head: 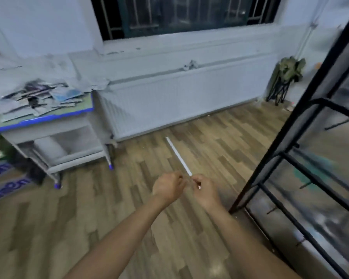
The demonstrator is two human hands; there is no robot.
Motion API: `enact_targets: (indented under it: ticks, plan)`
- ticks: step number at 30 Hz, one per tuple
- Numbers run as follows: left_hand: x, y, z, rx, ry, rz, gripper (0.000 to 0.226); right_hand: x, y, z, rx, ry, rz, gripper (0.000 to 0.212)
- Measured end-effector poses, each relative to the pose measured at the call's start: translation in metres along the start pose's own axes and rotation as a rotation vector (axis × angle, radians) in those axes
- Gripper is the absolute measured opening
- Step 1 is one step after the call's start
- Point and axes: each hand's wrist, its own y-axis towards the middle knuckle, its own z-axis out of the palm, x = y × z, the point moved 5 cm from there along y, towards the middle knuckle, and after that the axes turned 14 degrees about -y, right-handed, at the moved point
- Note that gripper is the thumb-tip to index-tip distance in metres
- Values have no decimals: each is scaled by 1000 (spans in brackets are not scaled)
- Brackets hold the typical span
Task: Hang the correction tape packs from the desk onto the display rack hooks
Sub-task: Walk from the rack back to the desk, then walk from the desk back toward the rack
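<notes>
Your left hand [168, 186] and right hand [205, 191] are meeting in front of you above the wooden floor [89, 218], fingers curled and almost touching each other. Between them something small and shiny is showing at the right fingers [197, 183], but the blur is hiding what it is, so whether either hand is actually pinching a pack cannot be told. The white strip [178, 157] just beyond your fingers seems to be lying on the floor rather than in your grip.

Up and far to the left of your fingers, the correction tape packs [38, 95] are lying in a loose, overlapping heap on the tabletop [48, 117] with its blue edge. Judging by their flat look, they are probably light carded packs, stiff enough to hold shape yet easy to bend, with slick plastic faces that slide over each other. Taking one by its top edge near the hang hole would probably serve best, leaving the hole free for the hook.

Close to the right of your fingers, the display rack [290, 158] is standing with its black frame, and short hooks [304, 185] are sticking out from it. Most look bare; blurred teal patches on the rack cannot be identified.
</notes>
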Motion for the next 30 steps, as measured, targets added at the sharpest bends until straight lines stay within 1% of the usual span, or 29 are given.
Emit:
enact_targets:
  ticks: [3,9,15,21,24,27,30]
  plan:
    - [58,-4,-47,-114,-3,-95,30,58,24,45,76,-38,-92,26]
    - [160,1,-126,-286,12,-260,31,160,75,138,239,-15,-249,26]
    - [244,54,-192,-352,40,-407,28,240,155,212,335,28,-315,24]
    - [304,125,-258,-378,1,-503,30,311,249,249,368,-20,-376,24]
    - [330,152,-289,-431,-20,-528,29,344,284,267,392,-56,-419,23]
    - [357,182,-320,-475,7,-540,29,379,317,291,423,-37,-440,23]
    - [390,214,-349,-498,-16,-553,33,417,352,318,447,-30,-463,24]
